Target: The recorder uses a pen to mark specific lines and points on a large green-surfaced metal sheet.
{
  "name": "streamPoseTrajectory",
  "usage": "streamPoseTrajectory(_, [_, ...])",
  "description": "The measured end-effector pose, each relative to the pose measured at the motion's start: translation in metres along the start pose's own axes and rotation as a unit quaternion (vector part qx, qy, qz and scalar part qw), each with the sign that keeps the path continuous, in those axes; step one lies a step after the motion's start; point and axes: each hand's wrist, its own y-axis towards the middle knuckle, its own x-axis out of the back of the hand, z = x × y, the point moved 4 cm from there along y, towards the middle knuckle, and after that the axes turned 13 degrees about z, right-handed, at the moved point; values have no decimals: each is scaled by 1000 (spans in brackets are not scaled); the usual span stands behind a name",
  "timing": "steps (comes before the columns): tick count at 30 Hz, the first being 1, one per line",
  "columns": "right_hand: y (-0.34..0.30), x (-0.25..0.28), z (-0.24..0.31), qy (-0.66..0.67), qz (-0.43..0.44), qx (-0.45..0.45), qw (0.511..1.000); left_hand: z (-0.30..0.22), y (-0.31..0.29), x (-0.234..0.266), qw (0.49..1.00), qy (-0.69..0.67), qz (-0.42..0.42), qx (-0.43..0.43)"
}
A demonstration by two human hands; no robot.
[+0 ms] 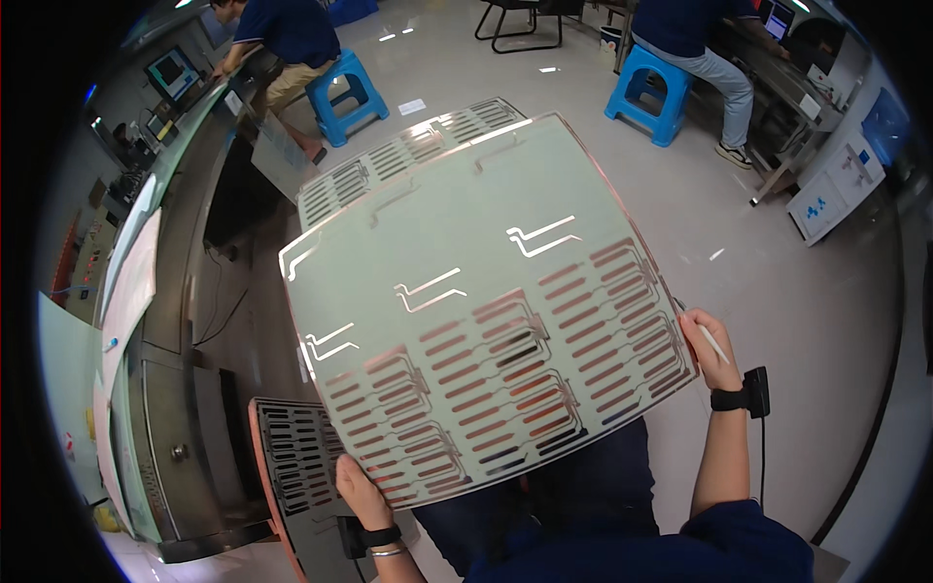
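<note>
I hold a large pale-green circuit board panel tilted in front of me, with copper-coloured slots and traces over its near half. My left hand grips its lower left corner, and my right hand grips its right edge. A thin white pen-like stick also sits in my right hand. Beyond the far edge shows a second patterned panel, mostly hidden behind the first. Beside my left hand stands another slotted panel with a copper-coloured edge. Fingers under the held panel are hidden.
A metal bench with sheets on it runs along the left. Two people sit at desks on blue stools at the far left and far right. A white cabinet stands at right. Shiny grey floor lies between.
</note>
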Motion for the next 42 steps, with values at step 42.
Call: streamPoseTrajectory(42, [123,-184,63,-199,142,342,907,-74,75,-229,805,465,286,-233])
